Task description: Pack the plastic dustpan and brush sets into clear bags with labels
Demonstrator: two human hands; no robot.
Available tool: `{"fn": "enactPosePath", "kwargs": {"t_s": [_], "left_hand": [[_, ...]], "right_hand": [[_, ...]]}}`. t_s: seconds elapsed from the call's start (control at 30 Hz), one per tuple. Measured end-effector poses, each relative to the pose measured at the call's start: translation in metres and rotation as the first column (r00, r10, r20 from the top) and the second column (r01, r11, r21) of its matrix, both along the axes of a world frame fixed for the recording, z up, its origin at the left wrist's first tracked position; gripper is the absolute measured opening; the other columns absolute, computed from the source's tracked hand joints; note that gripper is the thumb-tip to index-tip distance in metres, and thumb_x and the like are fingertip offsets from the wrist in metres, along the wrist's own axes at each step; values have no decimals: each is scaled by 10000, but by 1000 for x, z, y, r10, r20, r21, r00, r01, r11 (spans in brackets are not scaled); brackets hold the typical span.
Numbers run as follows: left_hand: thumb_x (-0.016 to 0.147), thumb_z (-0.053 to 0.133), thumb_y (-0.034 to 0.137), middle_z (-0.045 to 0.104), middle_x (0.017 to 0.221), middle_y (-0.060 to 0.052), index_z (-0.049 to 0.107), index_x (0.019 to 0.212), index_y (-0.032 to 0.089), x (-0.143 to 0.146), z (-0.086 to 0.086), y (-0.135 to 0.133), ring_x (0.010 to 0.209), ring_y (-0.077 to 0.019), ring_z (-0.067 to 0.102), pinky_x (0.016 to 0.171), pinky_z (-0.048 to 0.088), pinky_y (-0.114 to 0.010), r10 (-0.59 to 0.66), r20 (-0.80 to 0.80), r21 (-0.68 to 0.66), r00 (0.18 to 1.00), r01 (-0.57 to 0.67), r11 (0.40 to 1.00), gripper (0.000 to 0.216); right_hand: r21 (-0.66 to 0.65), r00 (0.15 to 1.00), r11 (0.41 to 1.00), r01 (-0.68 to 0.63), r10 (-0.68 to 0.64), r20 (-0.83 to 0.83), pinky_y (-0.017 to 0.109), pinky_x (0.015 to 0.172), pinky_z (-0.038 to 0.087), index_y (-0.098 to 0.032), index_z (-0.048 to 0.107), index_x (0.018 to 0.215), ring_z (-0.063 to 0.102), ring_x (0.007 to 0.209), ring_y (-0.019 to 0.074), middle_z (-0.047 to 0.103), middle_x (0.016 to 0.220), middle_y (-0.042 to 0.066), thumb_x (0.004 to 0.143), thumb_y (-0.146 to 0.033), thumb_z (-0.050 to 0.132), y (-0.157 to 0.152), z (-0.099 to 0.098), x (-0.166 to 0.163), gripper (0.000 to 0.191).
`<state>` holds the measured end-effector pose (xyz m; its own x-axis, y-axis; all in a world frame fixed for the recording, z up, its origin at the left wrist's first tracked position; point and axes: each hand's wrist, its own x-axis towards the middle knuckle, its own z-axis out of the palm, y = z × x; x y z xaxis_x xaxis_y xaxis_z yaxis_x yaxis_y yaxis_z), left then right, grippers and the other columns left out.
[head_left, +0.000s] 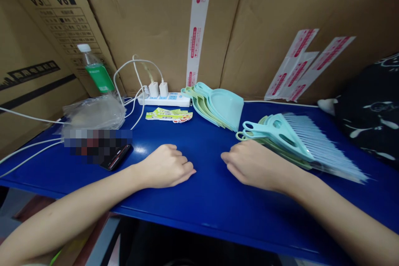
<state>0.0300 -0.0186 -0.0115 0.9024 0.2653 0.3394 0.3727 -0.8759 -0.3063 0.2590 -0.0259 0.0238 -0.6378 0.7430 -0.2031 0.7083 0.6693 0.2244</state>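
Note:
My left hand (170,167) rests on the blue tabletop (199,203) as a closed fist, knuckles up, with nothing showing in it. My right hand (254,164) is likewise curled into a fist, just in front of a pile of small hand brushes (282,135). The top brush is light blue with pale bristles pointing right; green ones lie beneath it. Behind, a nested stack of light blue and green dustpans (226,106) leans near the back. Several yellow-green printed labels (168,115) lie beyond my left hand.
A white power strip (181,100) with two chargers and cables sits at the back. To the left are a phone (116,158), a clear plastic bag (96,112) and a bottle with a green label (99,77). Cardboard (156,29) walls the back; dark patterned fabric (368,108) bulges at right.

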Motion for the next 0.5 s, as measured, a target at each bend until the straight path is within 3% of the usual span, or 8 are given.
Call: {"fn": "enactPosePath", "kwargs": {"t_s": [0.17,0.33,0.5], "left_hand": [[1024,281,224,554,533,40,480,654,187,4,0,3,434,-108,479,500,317,-277,20,-15,55,1000,-19,998,421],[975,321,107,565,562,29,528,797,172,11,3,9,440,-131,500,489,346,-289,58,-150,158,987,-34,987,281],[880,416,38,620,678,-13,578,989,125,30,19,24,508,-156,565,469,347,-293,200,-244,196,949,-154,968,214]], "right_hand": [[15,999,999,33,-33,-8,305,512,240,-175,647,646,582,525,172,648,580,55,815,-92,468,-3,5,4,260],[31,997,997,76,-76,-13,293,499,267,-170,639,626,568,505,162,628,553,50,813,-101,473,-8,9,10,260],[-5,995,995,95,-95,-4,293,524,289,-151,677,705,608,572,182,678,641,73,825,-122,487,-12,12,11,227]]}}
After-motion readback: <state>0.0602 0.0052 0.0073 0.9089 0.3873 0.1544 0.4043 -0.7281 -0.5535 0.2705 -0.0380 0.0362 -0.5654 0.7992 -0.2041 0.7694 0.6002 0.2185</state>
